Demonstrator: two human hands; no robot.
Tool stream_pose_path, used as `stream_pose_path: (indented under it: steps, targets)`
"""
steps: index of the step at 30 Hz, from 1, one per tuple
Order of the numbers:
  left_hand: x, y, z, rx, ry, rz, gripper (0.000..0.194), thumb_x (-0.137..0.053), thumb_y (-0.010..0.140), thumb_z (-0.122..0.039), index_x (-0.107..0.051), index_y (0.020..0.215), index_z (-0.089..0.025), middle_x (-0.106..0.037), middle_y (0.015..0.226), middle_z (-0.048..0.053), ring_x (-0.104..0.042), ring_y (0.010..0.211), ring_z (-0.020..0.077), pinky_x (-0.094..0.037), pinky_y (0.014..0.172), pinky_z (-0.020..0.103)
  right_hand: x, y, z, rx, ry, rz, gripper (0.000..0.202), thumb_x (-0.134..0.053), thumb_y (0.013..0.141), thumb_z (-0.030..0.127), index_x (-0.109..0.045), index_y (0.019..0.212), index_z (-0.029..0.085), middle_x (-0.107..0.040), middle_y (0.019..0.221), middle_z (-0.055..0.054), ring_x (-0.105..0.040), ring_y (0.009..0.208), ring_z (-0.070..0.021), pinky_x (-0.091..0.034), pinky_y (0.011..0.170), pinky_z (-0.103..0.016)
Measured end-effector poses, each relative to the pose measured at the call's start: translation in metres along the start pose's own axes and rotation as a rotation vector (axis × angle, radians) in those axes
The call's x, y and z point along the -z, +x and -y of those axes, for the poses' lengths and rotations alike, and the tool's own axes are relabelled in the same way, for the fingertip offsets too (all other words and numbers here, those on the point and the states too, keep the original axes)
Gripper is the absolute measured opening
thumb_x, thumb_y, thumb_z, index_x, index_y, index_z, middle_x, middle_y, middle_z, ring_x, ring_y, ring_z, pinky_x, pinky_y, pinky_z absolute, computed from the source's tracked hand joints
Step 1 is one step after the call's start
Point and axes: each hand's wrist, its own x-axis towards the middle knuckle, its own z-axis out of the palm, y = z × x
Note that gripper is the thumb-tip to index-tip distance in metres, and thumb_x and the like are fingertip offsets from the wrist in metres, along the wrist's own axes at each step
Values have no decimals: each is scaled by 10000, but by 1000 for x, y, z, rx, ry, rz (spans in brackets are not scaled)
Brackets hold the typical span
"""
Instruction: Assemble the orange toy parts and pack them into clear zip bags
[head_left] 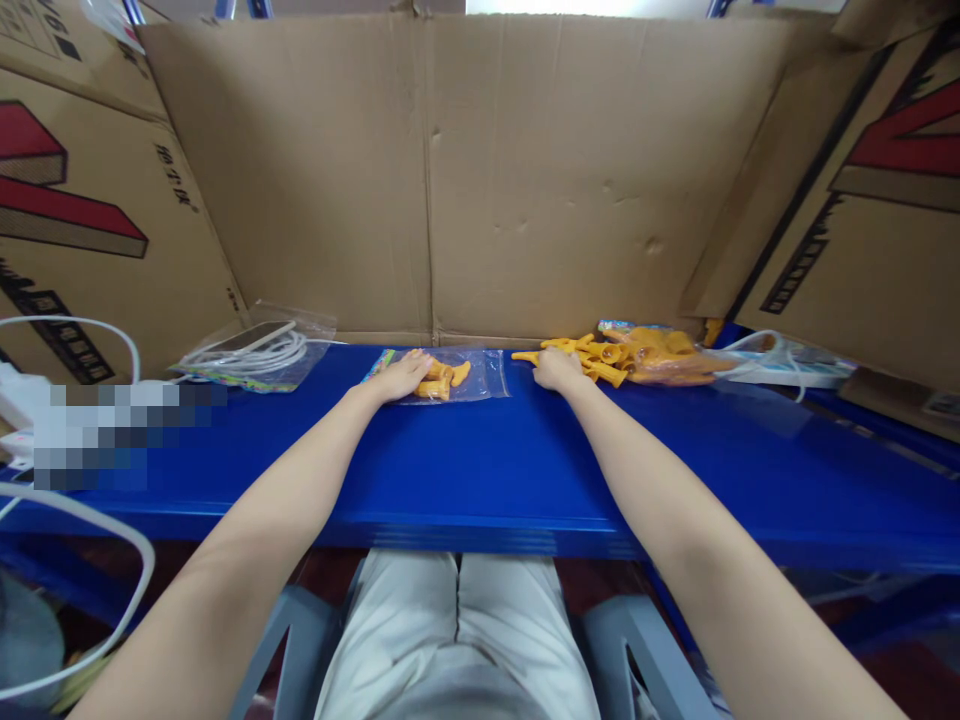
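Observation:
My left hand (403, 377) lies flat with its fingers stretched over a clear plastic bag (491, 374). Several yellow-orange plastic pieces (435, 388), some of them tube-shaped, show inside this bag beside my fingers. At the edge of a heap of similar yellow plastic pieces (609, 356), my right hand (559, 370) has its fingers closed on one piece. A thin end of that yellow plastic piece (525, 357) sticks out to the left of the fingers. The fingertips are partly hidden. Another filled bag of yellow pieces (667, 358) sits against the heap's right side.
The blue table (480, 460) is walled at the back by a cardboard panel (435, 180) and by cardboard boxes on both sides. A bagged white cable (277, 350) lies left. White cables (776, 350) lie at right, and a white cable (142, 560) loops near the left front.

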Motion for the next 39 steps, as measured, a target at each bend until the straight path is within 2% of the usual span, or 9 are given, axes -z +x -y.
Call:
stream_pose_path:
  steps: [6, 10, 16, 20, 23, 28, 31, 35, 39]
  targets:
    - [1, 0, 0, -17, 21, 52, 691, -34, 931, -497, -338, 1460, -173, -233, 1548, 51, -164, 1435, 178, -131, 1162, 350, 2, 2, 6, -49, -7, 22, 331, -504, 819, 108, -610, 1132, 98, -650, 1119, -174, -582, 1102, -288, -340, 952, -435]
    - [0, 2, 1, -24, 29, 41, 705, -18, 928, -515, -359, 1450, -187, -249, 1545, 44, -154, 1437, 183, -129, 1164, 364, 1, 5, 5, -74, 118, -105, 328, -492, 822, 100, -592, 1134, 107, -614, 1162, -170, -574, 1103, -282, -383, 928, -406]
    - [-2, 4, 4, -36, 0, 26, 702, -42, 920, -540, -359, 1452, -210, -278, 1533, 34, -157, 1436, 186, -119, 1166, 370, 2, 19, -3, -167, 572, -381, 355, -600, 739, 154, -564, 1091, 119, -599, 1124, -150, -580, 1027, -248, -443, 881, -355]
    - [-2, 3, 3, -36, -23, 23, 724, -39, 909, -563, -375, 1444, -209, -269, 1536, 44, -169, 1435, 195, -133, 1162, 384, 7, 29, -2, -272, 916, -469, 438, -677, 701, 263, -512, 1085, 132, -628, 1047, -117, -609, 971, -215, -473, 820, -314]
    - [0, 2, 0, -32, -33, 49, 727, -26, 915, -528, -350, 1454, -164, -241, 1544, 61, -155, 1438, 190, -129, 1162, 370, 12, 31, 4, -243, 1159, -496, 378, -664, 740, 305, -501, 1044, 150, -643, 1017, -97, -641, 925, -178, -501, 755, -262]
    - [3, 0, -3, -2, -46, 63, 706, -50, 921, -508, -330, 1465, -155, -207, 1554, 52, -120, 1443, 193, -132, 1162, 343, 19, 20, 13, -74, 1297, -326, 252, -637, 816, 340, -517, 953, 165, -660, 879, -53, -647, 625, -117, -512, 549, -218]
    - [3, -2, -5, 14, -56, 6, 690, -53, 922, -512, -313, 1472, -185, -193, 1560, 55, -114, 1445, 218, -141, 1158, 395, 21, 10, 15, 64, 1035, -149, 225, -706, 763, 268, -577, 907, 151, -670, 808, -41, -594, 516, -99, -500, 510, -228]
    - [7, -8, -10, 127, -77, -57, 669, -81, 925, -510, -269, 1488, -200, -106, 1573, 77, -61, 1446, 303, -156, 1109, 580, 25, 0, 20, 282, 592, -26, 228, -719, 631, 49, -678, 835, 142, -702, 827, -47, -634, 651, -140, -521, 646, -253]
    - [9, -13, -11, 235, -96, -45, 702, -54, 910, -544, -218, 1504, -208, -45, 1578, 83, -9, 1447, 317, -126, 1088, 638, 32, -7, 28, 376, 461, 134, 236, -678, 570, -2, -722, 751, 143, -690, 684, -27, -643, 646, -175, -515, 620, -263]
